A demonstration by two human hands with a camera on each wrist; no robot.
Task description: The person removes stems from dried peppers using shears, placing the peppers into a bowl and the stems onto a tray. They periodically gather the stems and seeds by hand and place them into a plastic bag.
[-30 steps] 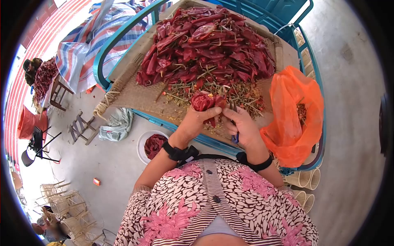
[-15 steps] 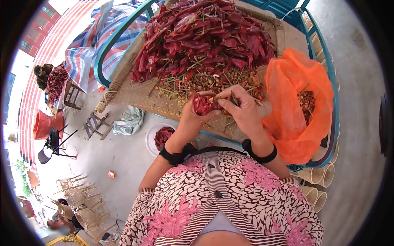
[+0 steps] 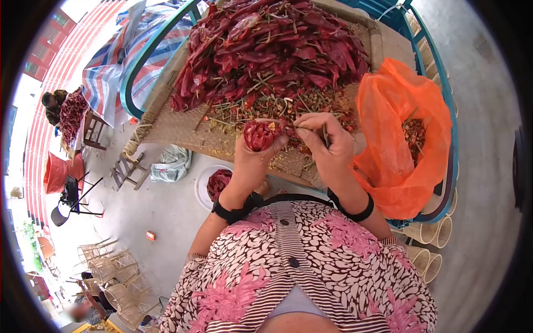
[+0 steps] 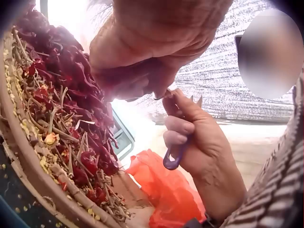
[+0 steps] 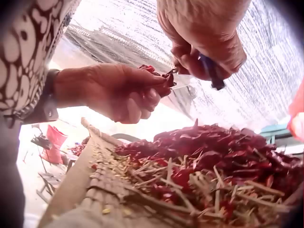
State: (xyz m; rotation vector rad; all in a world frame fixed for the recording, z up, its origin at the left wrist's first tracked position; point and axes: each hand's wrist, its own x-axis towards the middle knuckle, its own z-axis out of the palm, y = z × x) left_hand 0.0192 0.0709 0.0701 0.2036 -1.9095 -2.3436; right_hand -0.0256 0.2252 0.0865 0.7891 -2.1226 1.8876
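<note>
My left hand (image 3: pixel 251 162) grips several dried red chili peppers (image 3: pixel 259 136), their opened, crumpled ends showing above the thumb. Close beside it, my right hand (image 3: pixel 332 145) keeps a pair of scissors in its palm; the purple handle loop (image 4: pixel 173 159) sticks out below the fingers in the left wrist view, and pointed tips show above. Thumb and forefinger of this hand pinch the stem end of a chili (image 5: pixel 168 76) at the left fingertips. Beyond both hands lies a big heap of dried red chilies (image 3: pixel 272 50), with cut stems and yellow seeds (image 3: pixel 261 108) along its near side.
The heap lies on a woven mat (image 3: pixel 166 123) over a teal cart frame (image 3: pixel 126 83). An orange plastic bag (image 3: pixel 388 188) holding stems and scraps is at the right. On the floor stand a white basin (image 3: pixel 203 191) with chilies, a wooden stool (image 3: pixel 126 171) and a grey plastic bag (image 3: pixel 171 164).
The head view has shifted, so the scene sits a little differently. Both hands rose slightly; the left then moved left with its chilies, and the gap between the hands widened.
</note>
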